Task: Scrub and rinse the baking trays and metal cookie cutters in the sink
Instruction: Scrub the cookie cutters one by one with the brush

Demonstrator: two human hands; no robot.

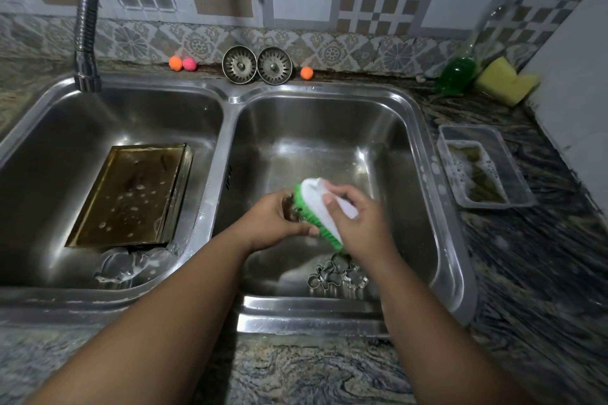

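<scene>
Over the right basin (404, 148) my right hand (358, 223) grips a white scrub brush (312, 194) with green bristles. The bristles press against a small dark cookie cutter (289, 207) pinched in my left hand (273, 223); most of the cutter is hidden by fingers. Several metal cookie cutters (335, 279) lie on the basin floor below my hands, near the front wall. A brownish, soapy baking tray (131, 194) rests tilted in the left basin (39, 154), over some foamy metal items (131, 266) at its near end.
A flexible faucet hose (87, 26) hangs over the left basin. Two drain strainers (256, 66) and small coloured balls (182, 63) sit on the back ledge. On the right counter are a green soap bottle (460, 72), yellow sponge (506, 82) and a plastic container (487, 168) of soapy water.
</scene>
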